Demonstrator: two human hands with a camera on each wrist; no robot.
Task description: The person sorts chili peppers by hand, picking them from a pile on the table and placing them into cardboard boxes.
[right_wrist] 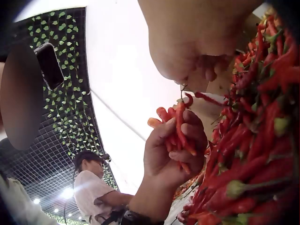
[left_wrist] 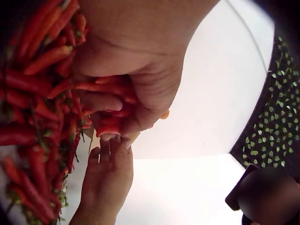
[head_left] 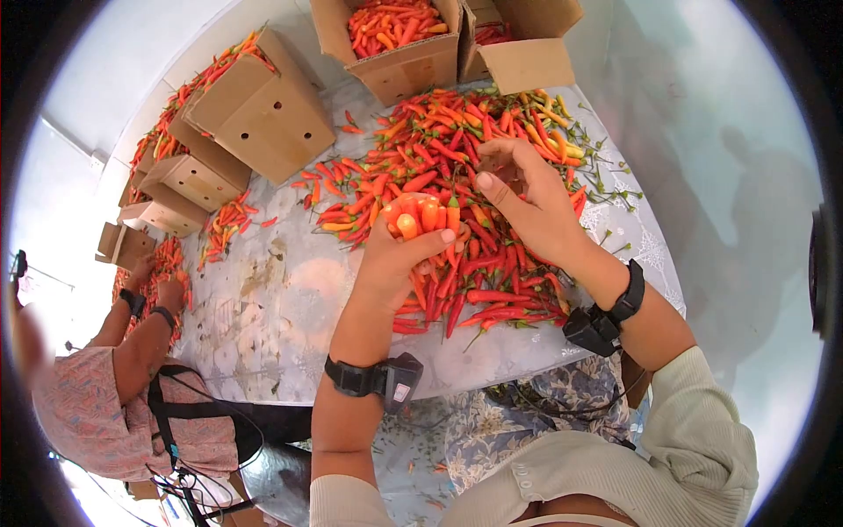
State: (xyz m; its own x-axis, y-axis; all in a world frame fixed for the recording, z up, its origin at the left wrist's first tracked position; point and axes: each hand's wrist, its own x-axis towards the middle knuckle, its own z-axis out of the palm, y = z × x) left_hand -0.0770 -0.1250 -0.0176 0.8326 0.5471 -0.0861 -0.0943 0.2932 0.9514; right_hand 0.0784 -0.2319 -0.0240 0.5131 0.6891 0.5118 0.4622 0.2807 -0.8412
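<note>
My left hand grips a bunch of red and orange chili peppers over the heap. In the right wrist view, the left hand has its fingers curled round the bunch, and one red chili stands up with its green stem on top. To the right of the bunch, my right hand hovers over the pile with bent, relaxed fingers and the thumb apart. Seen from the left wrist, the right hand has its fingertips close to the held chilies. Below both hands spreads a large chili pile.
Cardboard boxes of chilies line the table's far left side, with another filled box and an open-flapped one at the back. Loose green stems lie at right. Another person works at a chili heap on the left.
</note>
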